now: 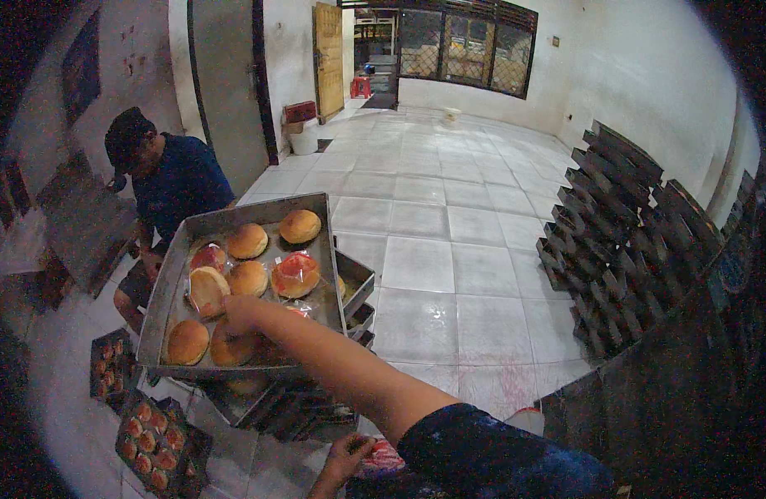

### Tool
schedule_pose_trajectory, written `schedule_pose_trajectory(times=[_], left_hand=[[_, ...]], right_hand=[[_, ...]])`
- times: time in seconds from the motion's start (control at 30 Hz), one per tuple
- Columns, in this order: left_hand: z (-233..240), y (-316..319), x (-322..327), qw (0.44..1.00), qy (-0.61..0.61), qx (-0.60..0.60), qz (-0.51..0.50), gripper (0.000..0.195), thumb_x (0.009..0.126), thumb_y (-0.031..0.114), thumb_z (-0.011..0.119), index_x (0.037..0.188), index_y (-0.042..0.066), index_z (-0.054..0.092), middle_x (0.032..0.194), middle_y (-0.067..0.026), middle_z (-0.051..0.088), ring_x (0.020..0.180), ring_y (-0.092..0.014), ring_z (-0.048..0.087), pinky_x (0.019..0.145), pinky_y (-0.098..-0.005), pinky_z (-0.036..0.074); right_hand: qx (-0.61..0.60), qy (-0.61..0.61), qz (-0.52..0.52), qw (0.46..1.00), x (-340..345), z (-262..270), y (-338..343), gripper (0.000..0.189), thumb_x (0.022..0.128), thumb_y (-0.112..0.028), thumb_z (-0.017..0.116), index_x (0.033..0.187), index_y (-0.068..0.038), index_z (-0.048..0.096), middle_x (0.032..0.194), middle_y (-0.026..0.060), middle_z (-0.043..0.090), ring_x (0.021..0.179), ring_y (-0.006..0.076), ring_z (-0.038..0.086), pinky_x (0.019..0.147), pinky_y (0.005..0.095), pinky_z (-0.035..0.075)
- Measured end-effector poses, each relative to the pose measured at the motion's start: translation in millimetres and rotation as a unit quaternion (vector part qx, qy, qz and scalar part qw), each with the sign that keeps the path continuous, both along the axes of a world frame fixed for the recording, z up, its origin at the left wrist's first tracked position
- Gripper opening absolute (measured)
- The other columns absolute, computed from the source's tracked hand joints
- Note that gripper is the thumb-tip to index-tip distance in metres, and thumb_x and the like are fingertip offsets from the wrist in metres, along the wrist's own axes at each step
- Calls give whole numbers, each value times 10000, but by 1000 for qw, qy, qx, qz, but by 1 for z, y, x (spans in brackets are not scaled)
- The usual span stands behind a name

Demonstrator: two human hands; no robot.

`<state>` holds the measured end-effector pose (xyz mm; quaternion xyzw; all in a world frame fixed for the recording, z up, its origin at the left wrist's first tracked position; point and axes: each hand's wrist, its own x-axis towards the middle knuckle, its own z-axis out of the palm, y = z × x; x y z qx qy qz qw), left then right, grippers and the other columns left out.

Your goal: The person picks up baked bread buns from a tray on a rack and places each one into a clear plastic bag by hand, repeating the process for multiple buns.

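Note:
A metal baking tray (336, 280) with several round golden buns lies on top of a stack of trays. My right hand (240, 317) reaches into it from the right and grips the edge of a tilted bun (208, 292), which seems to be in clear film; my fingertips are partly hidden. Beside it are plain buns (247, 241) and a bun in a clear wrapper with red print (295, 274). My left hand (345, 460) is low in front of me, fingers curled, against red-and-white printed material (383, 456); whether it holds this is unclear.
A person in a dark shirt (183, 181) sits close behind the tray, at left. Trays of buns (152, 444) stand on the floor at lower left. Many dark empty trays (614, 249) are stacked along the right wall. A white bucket (303, 138) stands near the door.

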<state>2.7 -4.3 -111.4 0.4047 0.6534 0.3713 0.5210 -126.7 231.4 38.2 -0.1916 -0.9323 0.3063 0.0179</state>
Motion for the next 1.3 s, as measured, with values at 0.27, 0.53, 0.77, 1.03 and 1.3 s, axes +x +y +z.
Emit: schedule_pose_trajectory(times=[0.27,0.53,0.77,1.03,1.3], left_hand=[[-35,26,-3,998,43,2,44,338,840,304,617,990,1,624,920,-107,645,842,-163,595,757,-298,456],[28,28,-14,993,-13,93,68,359,899,269,518,1114,-13,574,1078,-124,580,1016,-190,530,880,-299,390],[42,84,51,930,123,270,-215,293,932,163,447,1137,-25,537,1087,-82,516,1021,-203,508,906,-285,376],[55,89,111,902,-404,-29,-151,523,930,339,449,1297,-10,318,1238,-117,481,1155,-237,468,1000,-377,364],[63,94,112,924,-382,1,-2,459,936,354,437,1235,7,454,1193,-97,528,1142,-223,480,965,-352,374]], right_hand=[[166,300,77,936,80,33,-23,745,634,-229,759,1249,-39,384,1196,204,443,1101,358,465,930,397,404],[-436,422,-173,775,322,43,-33,701,791,-188,646,1368,-71,266,1183,111,495,1082,195,507,939,325,409],[-370,456,-325,741,423,5,-55,691,798,-208,637,1356,-85,249,1221,137,465,1139,240,458,975,388,361],[-72,304,-226,922,457,-13,-91,188,812,-117,637,970,-40,570,1121,117,514,1048,202,509,862,324,422],[-271,362,-303,839,446,-26,-85,52,797,-19,600,846,-15,582,914,99,569,878,164,534,804,296,429]])
